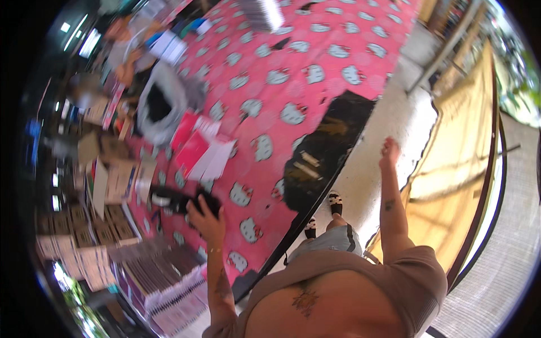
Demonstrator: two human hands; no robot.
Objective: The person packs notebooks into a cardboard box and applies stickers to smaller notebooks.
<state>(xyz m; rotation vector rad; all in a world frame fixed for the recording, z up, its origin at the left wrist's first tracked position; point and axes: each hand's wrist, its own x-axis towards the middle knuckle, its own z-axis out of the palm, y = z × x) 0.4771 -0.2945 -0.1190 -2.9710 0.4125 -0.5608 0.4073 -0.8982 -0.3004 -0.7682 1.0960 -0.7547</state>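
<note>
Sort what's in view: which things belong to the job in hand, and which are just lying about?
Apparently in use:
blurred black object at the left hand

Likely just lying about:
pink and white papers
grey plastic bag
cardboard boxes
spiral-bound stack

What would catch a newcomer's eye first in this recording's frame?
Probably the bright pink patterned cover filling the middle, broken by a large dark patch along its right side. Next, the yellow sheet at far right. Lower left of centre, the left hand meets a blurred black object.
</note>
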